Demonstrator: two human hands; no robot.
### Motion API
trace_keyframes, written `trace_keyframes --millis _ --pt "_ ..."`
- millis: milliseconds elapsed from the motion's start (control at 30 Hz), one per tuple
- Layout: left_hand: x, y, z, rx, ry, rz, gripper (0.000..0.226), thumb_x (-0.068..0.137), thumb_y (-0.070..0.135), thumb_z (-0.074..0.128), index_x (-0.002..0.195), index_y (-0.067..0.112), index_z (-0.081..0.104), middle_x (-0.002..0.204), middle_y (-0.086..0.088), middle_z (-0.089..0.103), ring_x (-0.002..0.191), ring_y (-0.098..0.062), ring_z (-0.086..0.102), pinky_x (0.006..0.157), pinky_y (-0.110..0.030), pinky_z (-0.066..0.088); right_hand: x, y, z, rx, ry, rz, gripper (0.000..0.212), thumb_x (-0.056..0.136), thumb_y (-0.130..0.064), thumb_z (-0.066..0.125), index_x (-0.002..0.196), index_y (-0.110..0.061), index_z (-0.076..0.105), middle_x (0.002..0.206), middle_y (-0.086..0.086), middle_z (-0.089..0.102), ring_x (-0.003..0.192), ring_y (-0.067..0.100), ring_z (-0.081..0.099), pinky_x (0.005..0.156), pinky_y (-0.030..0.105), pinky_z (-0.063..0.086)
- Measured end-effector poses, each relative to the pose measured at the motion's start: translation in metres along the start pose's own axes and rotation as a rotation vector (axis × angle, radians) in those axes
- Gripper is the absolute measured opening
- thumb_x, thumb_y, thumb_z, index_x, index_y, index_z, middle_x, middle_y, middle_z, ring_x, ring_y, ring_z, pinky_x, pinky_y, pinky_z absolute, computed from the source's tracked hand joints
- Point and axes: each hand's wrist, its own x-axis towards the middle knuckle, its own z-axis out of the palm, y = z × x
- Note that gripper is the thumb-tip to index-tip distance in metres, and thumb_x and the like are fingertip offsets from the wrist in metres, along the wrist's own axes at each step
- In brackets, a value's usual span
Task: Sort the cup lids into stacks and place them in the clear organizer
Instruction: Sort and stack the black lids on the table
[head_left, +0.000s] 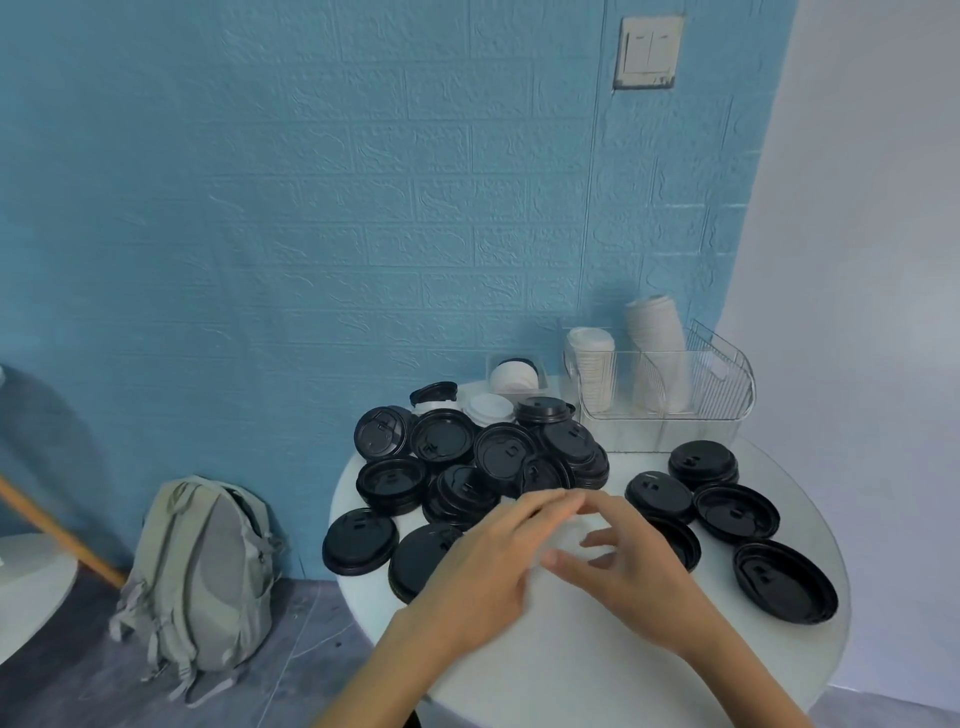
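Both hands meet over the near centre of the round white counter (597, 665); the left hand (498, 566) and the right hand (623, 566) flank a pale, blurred object that reads as a white lid (563, 540), lying against the white surface; the left fingers (545, 501) are extended and close together along its far edge; the right fingers (608, 538) are loosely curled around its near side; whether either hand has a firm grip cannot be told, owing to motion blur.

The black lids (498, 457) lie in a loose heap just behind the hands, some dome up, some inverted; further black lids (735, 512) lie singly or in short stacks to the right. The clear organizer (722, 395) stands at the back right of the counter and already holds two white stacks (592, 374), one of them leaning.

Probable faults from this state:
- Colour contrast is poor; a white lid on a white counter may be missed or only partly gripped; it could slip on lifting.
- The heap is unstable; a wrist brushing it may scatter lids, and the black lid (358, 540) at the left rim and the black lid (784, 582) at the right rim sit near the edge and may fall to the floor.
- Mixed orientations prevent nesting; lids stacked unaligned will tilt and topple in transfer.
- The leaning stack in the organizer may tip if knocked during insertion.
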Motion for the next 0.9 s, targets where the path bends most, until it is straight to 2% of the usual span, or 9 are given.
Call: trace_keyframes --millis 100,200,367,467,567,633,700,800,900 --pt "-0.006 0.006 -0.001 -0.059 -0.039 0.01 0.095 0.089 -0.011 0.048 0.159 0.048 0.021 0.158 0.037 0.017 0.142 -0.003 0.038 0.11 -0.034 0.046 -0.01 0.001 0.0 -0.008 0.003 0.008 0.06 0.067 -0.087 0.065 0.117 -0.055 0.055 0.12 -0.027 0.06 0.107 0.0 0.062 0.088 0.03 0.056" --pt "-0.014 0.008 0.001 -0.099 -0.086 -0.009 0.083 0.09 -0.005 0.05 0.154 0.045 0.037 0.156 0.038 0.021 0.132 -0.001 0.048 0.1 -0.03 0.051 -0.019 0.003 0.001 -0.116 0.0 0.053 0.062 0.067 -0.091 0.058 0.114 -0.051 0.053 0.12 -0.03 0.058 0.107 -0.005 0.06 0.09 0.024 0.051" --pt "-0.026 0.003 -0.007 -0.17 -0.145 -0.047 0.071 0.082 0.027 0.058 0.148 0.049 0.044 0.149 0.039 0.035 0.135 0.009 0.043 0.112 -0.025 0.04 -0.027 0.011 0.007 -0.343 -0.008 0.014 0.057 0.07 -0.085 0.048 0.113 -0.049 0.057 0.114 -0.033 0.056 0.109 -0.005 0.055 0.094 0.022 0.044" --pt "-0.02 -0.003 -0.024 -0.23 0.018 -0.055 0.053 0.082 0.028 0.06 0.133 0.042 0.064 0.126 0.029 0.06 0.118 0.0 0.057 0.099 -0.02 0.046 -0.029 0.012 0.013 -0.4 -0.013 -0.023 0.083 0.072 -0.098 0.018 0.123 -0.047 0.059 0.116 -0.038 0.052 0.116 -0.005 0.05 0.103 0.021 0.037" --pt "-0.001 -0.026 -0.037 -0.246 0.285 -0.094 0.038 0.087 0.018 0.067 0.119 0.038 0.073 0.107 0.024 0.067 0.103 -0.005 0.063 0.089 -0.024 0.052 -0.028 0.007 0.018 -0.399 -0.108 -0.031 0.087 0.072 -0.098 0.013 0.137 -0.05 0.045 0.13 -0.04 0.041 0.126 -0.012 0.038 0.106 0.012 0.031" --pt "0.014 -0.047 -0.043 -0.211 0.384 -0.159 0.03 0.091 0.024 0.068 0.117 0.039 0.072 0.11 0.023 0.067 0.104 -0.006 0.063 0.091 -0.032 0.053 -0.026 0.006 0.02 -0.477 -0.176 -0.062 0.092 0.068 -0.1 0.013 0.142 -0.051 0.039 0.133 -0.04 0.036 0.127 -0.016 0.029 0.111 0.014 0.026" --pt "0.028 -0.063 -0.045 -0.123 0.392 -0.223 0.03 0.093 0.039 0.065 0.123 0.041 0.066 0.12 0.023 0.062 0.112 -0.003 0.057 0.099 -0.036 0.051 -0.021 0.009 0.022 -0.533 -0.202 -0.077 0.101 0.065 -0.099 0.008 0.145 -0.047 0.041 0.133 -0.038 0.033 0.127 -0.016 0.026 0.111 0.01 0.021" --pt "0.043 -0.069 -0.039 -0.074 0.257 -0.288 0.048 0.094 0.056 0.061 0.14 0.042 0.054 0.14 0.018 0.051 0.131 -0.008 0.044 0.113 -0.038 0.04 -0.015 0.011 0.023 -0.543 -0.212 -0.079 0.104 0.066 -0.098 0.005 0.148 -0.043 0.04 0.142 -0.032 0.033 0.134 -0.011 0.026 0.107 0.004 0.015" --pt "0.049 -0.065 -0.027 -0.046 0.151 -0.245 0.058 0.094 0.063 0.056 0.147 0.042 0.046 0.149 0.019 0.045 0.138 -0.008 0.039 0.118 -0.041 0.035 -0.012 0.011 0.023 -0.573 -0.244 -0.095 0.1 0.069 -0.095 0.009 0.149 -0.044 0.038 0.146 -0.031 0.031 0.138 -0.008 0.025 0.107 0.005 0.013"
